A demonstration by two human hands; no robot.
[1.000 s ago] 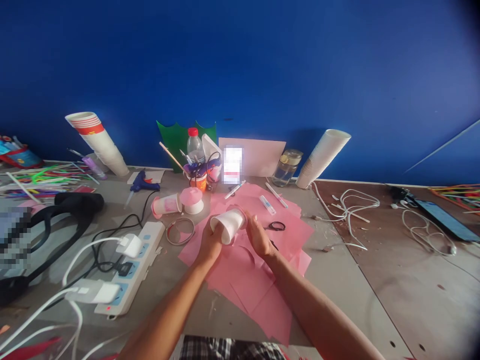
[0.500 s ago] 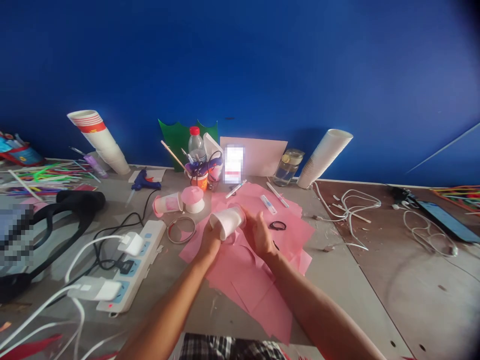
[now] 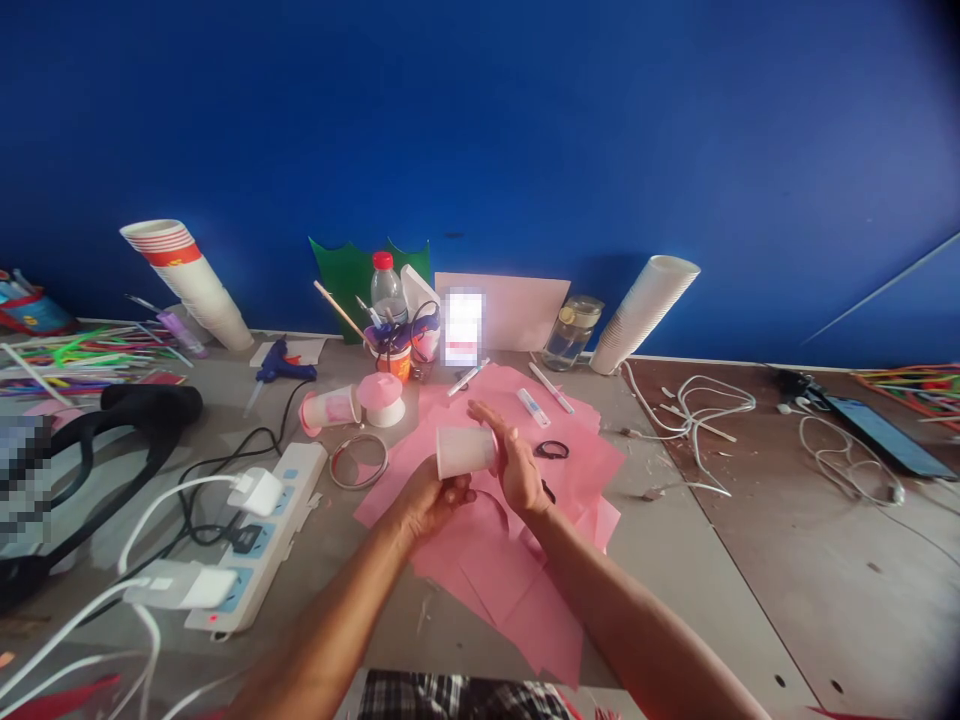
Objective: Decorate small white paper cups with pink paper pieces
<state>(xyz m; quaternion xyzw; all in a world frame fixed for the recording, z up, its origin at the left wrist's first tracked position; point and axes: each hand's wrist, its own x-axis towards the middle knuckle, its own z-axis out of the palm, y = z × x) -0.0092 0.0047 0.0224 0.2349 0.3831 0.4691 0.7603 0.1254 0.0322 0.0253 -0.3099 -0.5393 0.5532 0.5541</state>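
Paper cup (image 3: 465, 452) lies sideways, long way left to right. I see my left hand (image 3: 429, 497) curled under it, holding it. My right hand (image 3: 517, 468) is open flat, palm on its right end.

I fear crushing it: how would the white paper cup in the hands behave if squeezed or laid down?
The paper cup looks thin: probably light, easily dented. Its round tapered wall, sideways between the left hand and right hand, would likely roll.

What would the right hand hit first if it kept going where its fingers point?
Probably the pen lying at the pink paper's edge beyond the right hand; depth is unclear, so it might pass above.
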